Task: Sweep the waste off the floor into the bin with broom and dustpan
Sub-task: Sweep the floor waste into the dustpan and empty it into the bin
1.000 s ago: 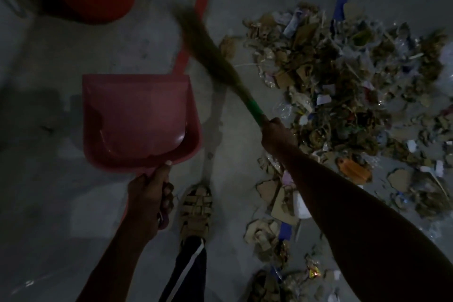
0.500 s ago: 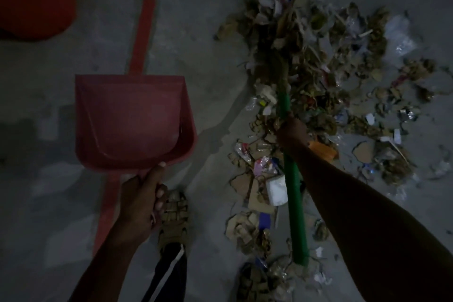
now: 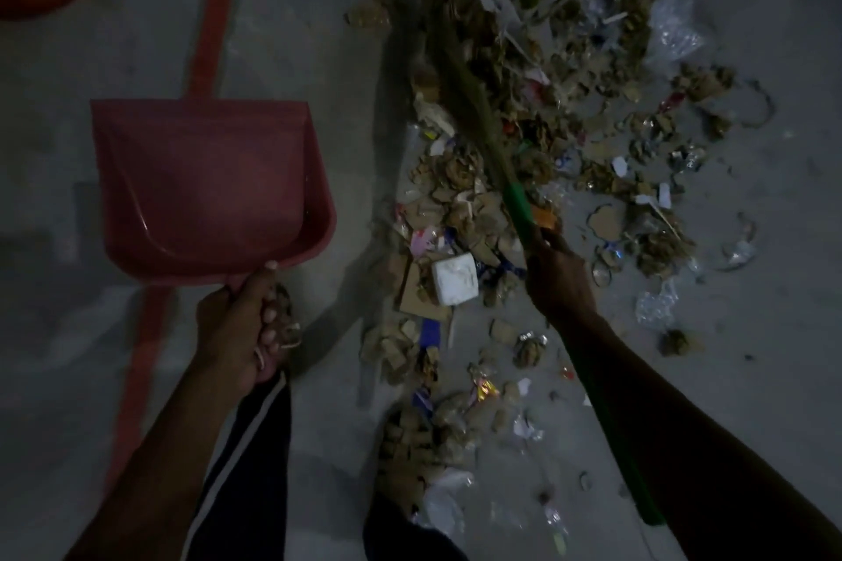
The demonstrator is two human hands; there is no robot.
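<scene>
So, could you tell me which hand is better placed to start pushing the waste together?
The right hand. It grips the green handle of the broom, whose bristles already lie across the waste pile. The left hand holds the red dustpan off to the side, apart from the pile.

No writing, label, brand or number can be read anywhere: the picture is dim and blurred, and the printed scraps in the heap of brown cardboard and paper waste [image 3: 524, 178] on the grey floor [image 3: 296, 36] show only smears of colour
</scene>
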